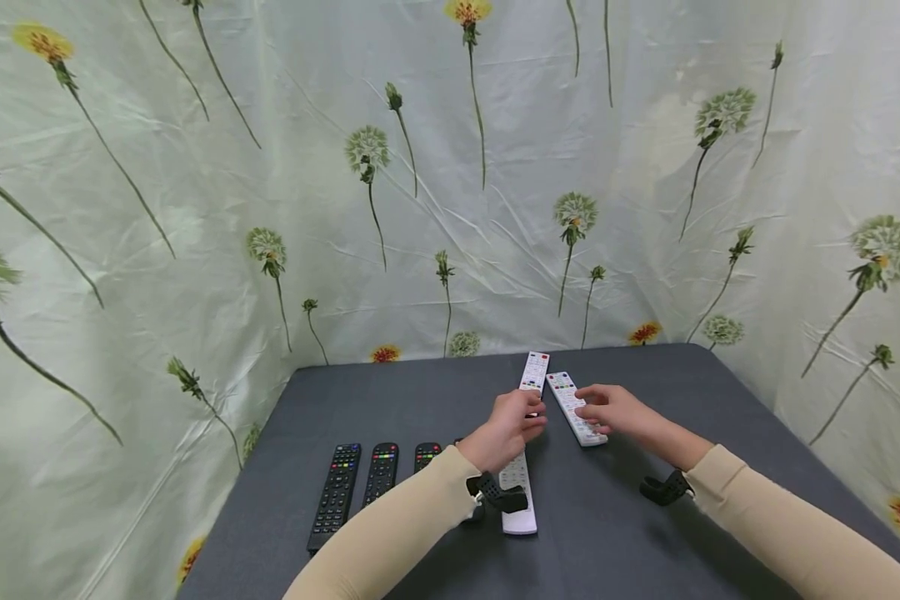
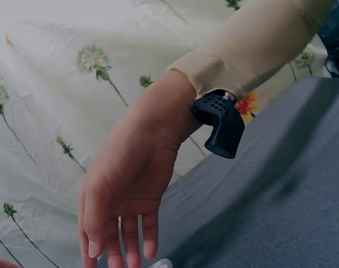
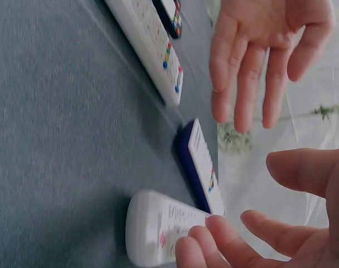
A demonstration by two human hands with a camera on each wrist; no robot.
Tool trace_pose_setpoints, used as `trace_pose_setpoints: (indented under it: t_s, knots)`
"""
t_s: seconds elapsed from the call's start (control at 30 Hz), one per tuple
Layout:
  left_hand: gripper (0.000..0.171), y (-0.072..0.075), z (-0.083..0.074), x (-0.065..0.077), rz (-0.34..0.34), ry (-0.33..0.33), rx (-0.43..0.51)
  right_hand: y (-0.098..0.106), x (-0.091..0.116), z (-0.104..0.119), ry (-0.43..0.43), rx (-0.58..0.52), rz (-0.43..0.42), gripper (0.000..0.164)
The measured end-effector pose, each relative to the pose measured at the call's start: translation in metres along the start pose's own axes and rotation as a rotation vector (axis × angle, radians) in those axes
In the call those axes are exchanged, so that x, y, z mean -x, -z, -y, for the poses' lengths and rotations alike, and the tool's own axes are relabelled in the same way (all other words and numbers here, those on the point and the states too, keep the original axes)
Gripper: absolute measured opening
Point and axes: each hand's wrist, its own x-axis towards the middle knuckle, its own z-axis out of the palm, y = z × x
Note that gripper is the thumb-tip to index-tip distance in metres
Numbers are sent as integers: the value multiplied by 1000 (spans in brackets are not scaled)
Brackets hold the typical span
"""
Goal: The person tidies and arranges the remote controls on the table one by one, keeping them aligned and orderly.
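My left hand (image 1: 506, 429) hovers with loosely bent fingers over the middle of the table, holding nothing. Below its wrist lies a white remote control (image 1: 520, 523), partly covered by the hand and wrist camera. Farther back, a second white remote (image 1: 535, 371) with dark blue sides (image 3: 184, 146) shows beyond the left fingers. Slanting beside that one is a third white remote (image 1: 567, 400). My right hand (image 1: 618, 417) is at this third remote, its relaxed fingers overlapping the remote's edge in the head view. Both palms face each other in the right wrist view, fingers spread.
Several black remotes (image 1: 335, 492) lie in a row on the left of the dark grey table (image 1: 390, 392), some partly behind the left sleeve (image 1: 390, 529). A flower-printed curtain (image 1: 420, 233) hangs behind the table and along both sides.
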Motion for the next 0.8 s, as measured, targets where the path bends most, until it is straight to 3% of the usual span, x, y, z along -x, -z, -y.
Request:
trace_pose_setpoints:
  t_s: [0.23,0.43,0.6,0.8]
  knots:
    - [37,-13,14,-12,-32,54,23,8,-2,-16,-51,-21,-6,62]
    - [47,-21,31,-23,-24,67,69,7,-7,-29,-108,-63,-71,63]
    - [54,-33,42,-31,-31,43,126,5,-9,-36,-137,-70,-85,63]
    - [38,-44,49,-37,-93,-1,166,-1,-13,-42,-100,-47,-117,60]
